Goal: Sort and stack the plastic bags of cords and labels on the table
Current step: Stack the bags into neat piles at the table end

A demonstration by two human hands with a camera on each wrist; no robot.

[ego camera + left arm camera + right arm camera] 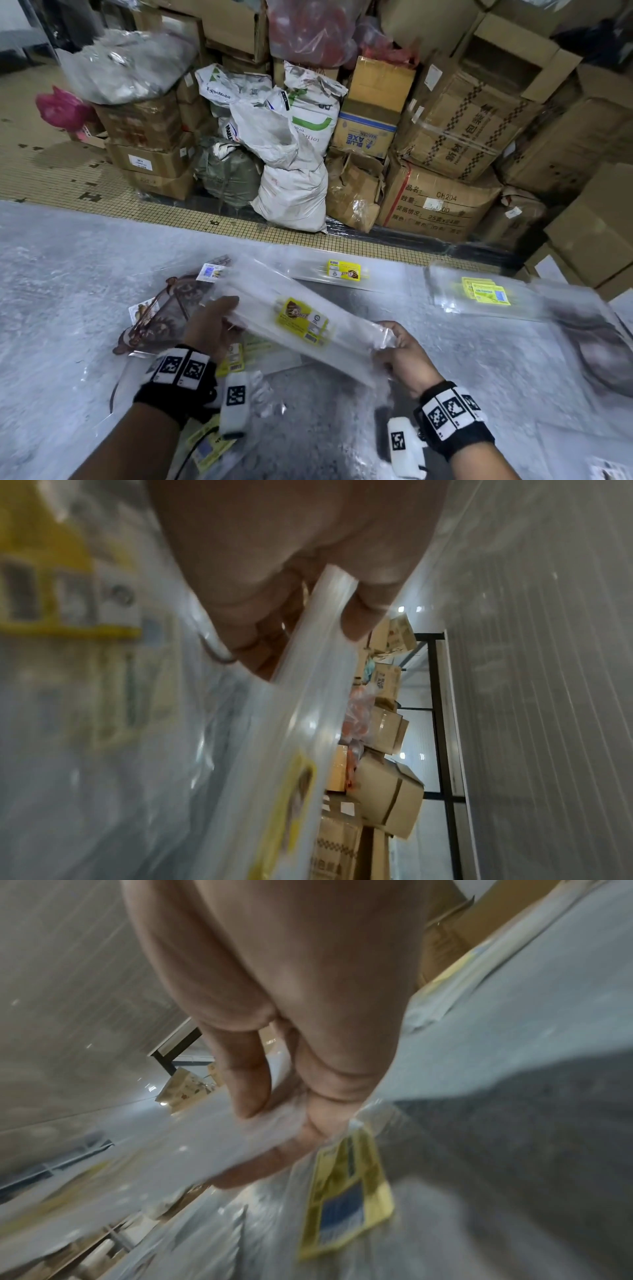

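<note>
Both hands held a long clear bag above the bench: left hand clamped on its far-left end, right hand pinching its near-right edge.

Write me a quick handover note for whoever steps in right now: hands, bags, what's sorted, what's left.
Left hand and right hand each hold one end of a clear bag with a yellow label, lifted above the table. One matching yellow-label bag lies at the far edge, another bag with yellow labels to the right. Brown-printed bags lie left, more bags under the wrists. No tidy stack visible yet; held bag still to place.
</note>
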